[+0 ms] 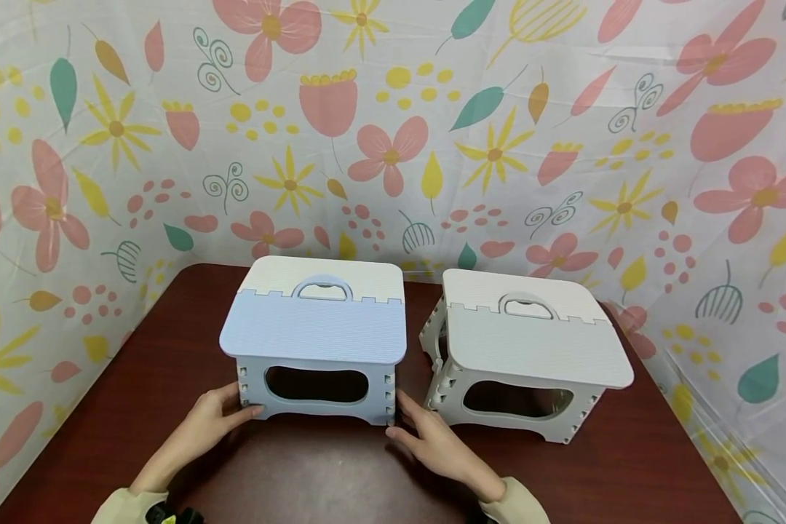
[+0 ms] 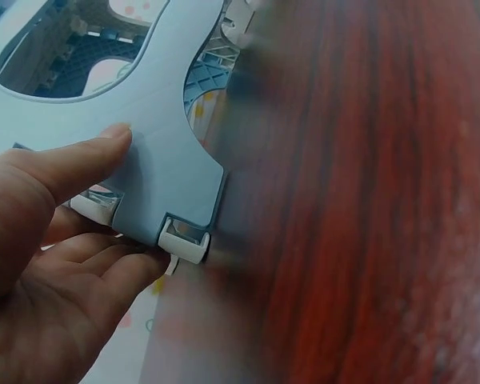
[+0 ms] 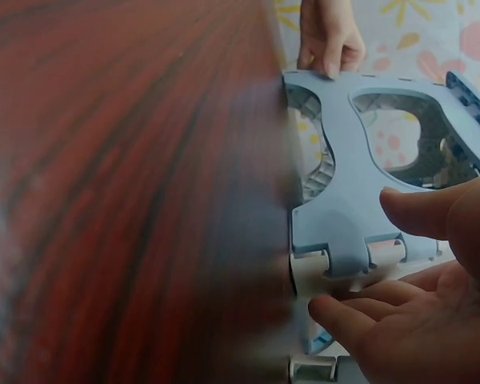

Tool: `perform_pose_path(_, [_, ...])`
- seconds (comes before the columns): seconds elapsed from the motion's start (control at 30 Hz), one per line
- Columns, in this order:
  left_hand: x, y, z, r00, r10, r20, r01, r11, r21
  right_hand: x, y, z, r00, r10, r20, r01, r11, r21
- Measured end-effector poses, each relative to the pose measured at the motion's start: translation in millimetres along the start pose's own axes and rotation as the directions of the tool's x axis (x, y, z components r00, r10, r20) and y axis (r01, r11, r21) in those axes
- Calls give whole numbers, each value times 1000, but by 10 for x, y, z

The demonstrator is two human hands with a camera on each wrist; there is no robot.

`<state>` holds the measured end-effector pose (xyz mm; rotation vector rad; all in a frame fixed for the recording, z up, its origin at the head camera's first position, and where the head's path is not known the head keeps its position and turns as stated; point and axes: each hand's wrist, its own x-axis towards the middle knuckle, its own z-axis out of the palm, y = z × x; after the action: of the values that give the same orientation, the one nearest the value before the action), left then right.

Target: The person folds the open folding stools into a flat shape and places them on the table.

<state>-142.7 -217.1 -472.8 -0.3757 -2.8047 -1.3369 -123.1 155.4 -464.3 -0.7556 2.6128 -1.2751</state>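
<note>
A blue folding step stool [image 1: 314, 327] with a white rear top half stands unfolded on the table, its carry handle [image 1: 323, 287] set in the top. My left hand [image 1: 212, 418] holds its front left leg low down. The left thumb [image 2: 104, 156] lies on the blue front panel [image 2: 164, 128], with the fingers round the side edge by the white hinge pieces [image 2: 184, 240]. At the opposite front corner is my right hand [image 1: 435, 440], fingers extended along the side and thumb apart from them. In the right wrist view, the right thumb [image 3: 420, 210] overlaps the front panel.
A second folding step stool [image 1: 540, 342], grey with a white rear top half, stands angled close to the right of the blue one. Both are on a dark red-brown table [image 1: 321, 480]. A flower-patterned sheet [image 1: 393, 131] hangs behind and along the sides.
</note>
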Motion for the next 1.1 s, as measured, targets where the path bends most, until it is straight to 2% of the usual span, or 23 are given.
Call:
perform_pose_path(0.2, [6, 33, -1, 1000, 1, 9, -1, 999, -54, 34, -28, 27, 998, 8, -58, -11, 998, -54])
perform_pose_path(0.33, [17, 37, 6, 1000, -24, 19, 25, 996, -81, 76, -56, 49, 994, 35, -103, -43, 996, -76])
perform_pose_path(0.43, [37, 24, 12, 999, -41, 19, 42, 996, -77, 101, -85, 60, 990, 61, -126, -73, 993, -94])
perform_pose_path(0.57, [64, 1, 17, 999, -32, 12, 33, 998, -58, 124, -118, 70, 986, 75, -150, -94, 988, -124])
perform_pose_path(0.83, [92, -6, 0, 998, -43, 35, 45, 997, -69, 167, -124, 103, 985, 60, -159, -84, 986, -146])
perform_pose_path(1.1, [96, -16, 9, 998, -43, 37, 47, 994, -103, 214, -99, 117, 986, 82, -144, -101, 986, -131])
